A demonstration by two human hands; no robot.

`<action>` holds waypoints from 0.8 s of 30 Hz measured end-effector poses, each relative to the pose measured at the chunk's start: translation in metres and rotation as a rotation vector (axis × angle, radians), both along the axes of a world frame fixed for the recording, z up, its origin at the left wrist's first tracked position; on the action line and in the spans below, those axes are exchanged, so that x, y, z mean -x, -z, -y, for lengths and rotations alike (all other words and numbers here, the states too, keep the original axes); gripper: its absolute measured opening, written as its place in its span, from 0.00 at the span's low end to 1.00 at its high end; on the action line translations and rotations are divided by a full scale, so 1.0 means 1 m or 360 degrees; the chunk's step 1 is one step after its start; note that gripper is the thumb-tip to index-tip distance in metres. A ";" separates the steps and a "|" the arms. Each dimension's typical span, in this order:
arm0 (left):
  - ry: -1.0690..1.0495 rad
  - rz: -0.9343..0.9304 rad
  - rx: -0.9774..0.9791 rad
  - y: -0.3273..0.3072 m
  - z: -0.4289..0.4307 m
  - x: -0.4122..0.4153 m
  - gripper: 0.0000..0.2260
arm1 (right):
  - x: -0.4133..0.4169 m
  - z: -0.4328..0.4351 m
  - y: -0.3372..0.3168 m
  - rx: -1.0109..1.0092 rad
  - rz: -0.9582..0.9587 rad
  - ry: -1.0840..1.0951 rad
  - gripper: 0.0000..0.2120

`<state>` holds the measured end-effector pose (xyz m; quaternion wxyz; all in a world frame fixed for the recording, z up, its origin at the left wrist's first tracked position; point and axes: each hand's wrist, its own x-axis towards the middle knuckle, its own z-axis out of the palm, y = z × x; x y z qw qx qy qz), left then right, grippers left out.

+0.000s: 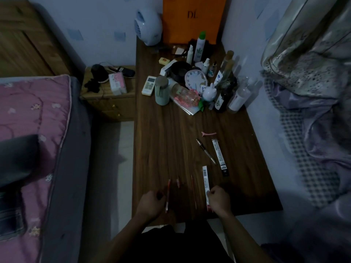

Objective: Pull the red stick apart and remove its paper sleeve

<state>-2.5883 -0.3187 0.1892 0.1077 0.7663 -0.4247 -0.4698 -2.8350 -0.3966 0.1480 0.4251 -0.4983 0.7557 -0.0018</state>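
Blurred red pen (167, 194) beside left hand (151, 203), grip unclear.

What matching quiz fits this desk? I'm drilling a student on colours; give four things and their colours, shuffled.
Things:
1. bag
2. hair clip
3. fan
4. cup

Colours:
A. pale green
B. orange
C. white
D. pink

Pairs: 1-B, 2-D, 3-C, 4-A
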 end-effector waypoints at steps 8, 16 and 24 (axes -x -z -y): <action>-0.0111 -0.0320 0.0236 -0.027 0.015 0.019 0.06 | -0.016 -0.029 -0.040 0.0041 0.0594 0.0256 0.01; -0.0440 -0.0848 0.0176 -0.060 0.038 0.040 0.10 | -0.042 -0.047 -0.075 0.0061 0.0819 -0.0019 0.07; -0.0814 -0.1066 0.0235 -0.074 0.043 0.039 0.15 | -0.056 -0.055 -0.091 -0.0026 0.0841 -0.0147 0.07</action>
